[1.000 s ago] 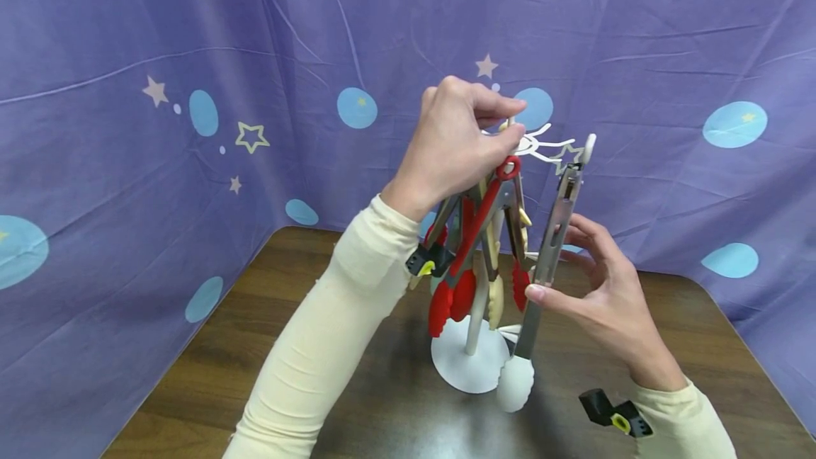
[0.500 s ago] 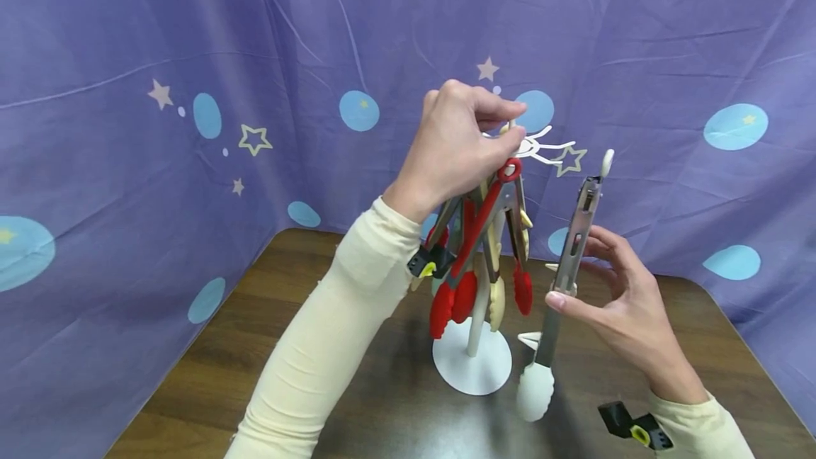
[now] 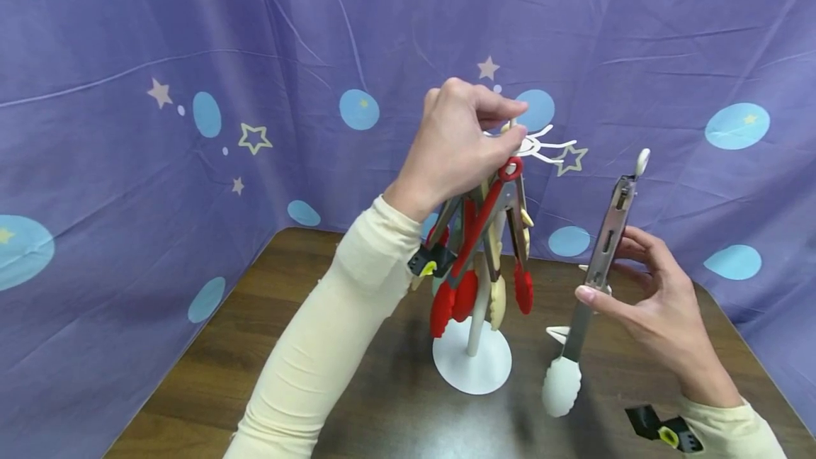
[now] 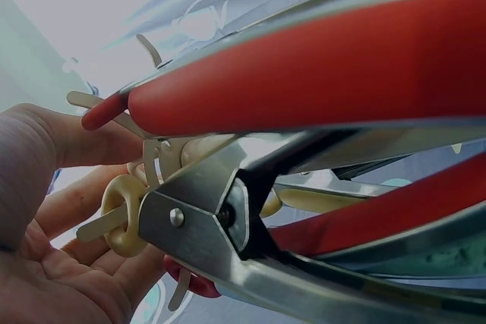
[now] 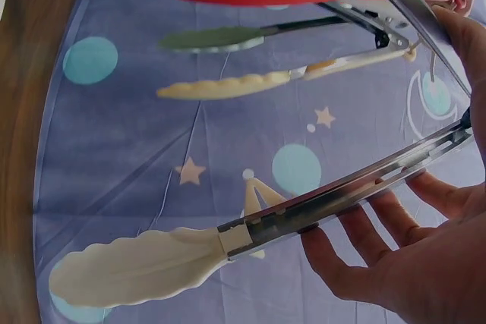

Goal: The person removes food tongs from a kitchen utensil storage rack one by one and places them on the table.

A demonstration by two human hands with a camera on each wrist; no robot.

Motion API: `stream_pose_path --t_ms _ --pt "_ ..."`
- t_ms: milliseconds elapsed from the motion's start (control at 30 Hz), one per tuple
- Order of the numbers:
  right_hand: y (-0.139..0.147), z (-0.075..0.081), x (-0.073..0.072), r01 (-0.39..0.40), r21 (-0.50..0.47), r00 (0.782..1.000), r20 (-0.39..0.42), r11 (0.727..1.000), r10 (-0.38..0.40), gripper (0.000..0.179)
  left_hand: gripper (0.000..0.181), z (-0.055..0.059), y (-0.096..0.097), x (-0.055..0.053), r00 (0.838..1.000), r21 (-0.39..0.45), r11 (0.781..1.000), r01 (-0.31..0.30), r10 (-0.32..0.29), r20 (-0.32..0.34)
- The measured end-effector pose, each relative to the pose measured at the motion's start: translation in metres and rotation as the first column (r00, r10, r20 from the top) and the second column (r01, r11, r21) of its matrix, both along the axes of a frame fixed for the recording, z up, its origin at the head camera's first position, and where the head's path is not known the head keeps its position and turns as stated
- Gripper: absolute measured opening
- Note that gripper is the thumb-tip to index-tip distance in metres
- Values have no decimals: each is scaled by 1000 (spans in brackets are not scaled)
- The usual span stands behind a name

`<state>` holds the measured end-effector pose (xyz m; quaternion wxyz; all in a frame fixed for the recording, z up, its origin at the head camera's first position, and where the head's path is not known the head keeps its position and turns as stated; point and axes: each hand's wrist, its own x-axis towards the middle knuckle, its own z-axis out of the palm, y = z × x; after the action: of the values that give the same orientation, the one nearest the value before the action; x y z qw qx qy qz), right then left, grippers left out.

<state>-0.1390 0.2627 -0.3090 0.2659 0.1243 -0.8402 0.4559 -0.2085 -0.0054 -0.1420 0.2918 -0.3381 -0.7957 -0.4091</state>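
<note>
My left hand [image 3: 455,140] pinches the top of a white hanging stand, whose round base [image 3: 472,374] stands on the table. Red-tipped tongs [image 3: 474,232] and cream-tipped tongs [image 3: 496,303] hang from its hooks. Green-tipped tongs [image 5: 213,39] show there in the right wrist view. To the right of the stand, my right hand [image 3: 666,317] holds steel tongs [image 3: 605,253] with a white scalloped head [image 5: 137,267]. These are tilted, loop end up, above the table. In the left wrist view, a cream loop [image 4: 124,214] sits over a hook beside my left fingers.
Bare white hooks [image 3: 548,144] stick out to the right at the stand's top. The brown wooden table [image 3: 382,402] ends at a purple curtain [image 3: 395,13] behind and to the left. Small white pointed prongs [image 3: 558,333] show beside the held tongs.
My right hand has moved rightward with the white-tipped tongs, away from the stand, opening a gap between them. My left hand has stayed at the stand's top.
</note>
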Motion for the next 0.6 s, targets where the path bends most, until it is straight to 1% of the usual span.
stream_pose_path --t_ms 367,600 --pt "20 -10 -7 96 10 994 51 995 -97 90 22 1 0 0 1000 0 1000 -5 5 0" --pt "34 -18 -12 133 35 988 68 990 -135 91 22 1 0 0 1000 2 1000 -7 7 2"
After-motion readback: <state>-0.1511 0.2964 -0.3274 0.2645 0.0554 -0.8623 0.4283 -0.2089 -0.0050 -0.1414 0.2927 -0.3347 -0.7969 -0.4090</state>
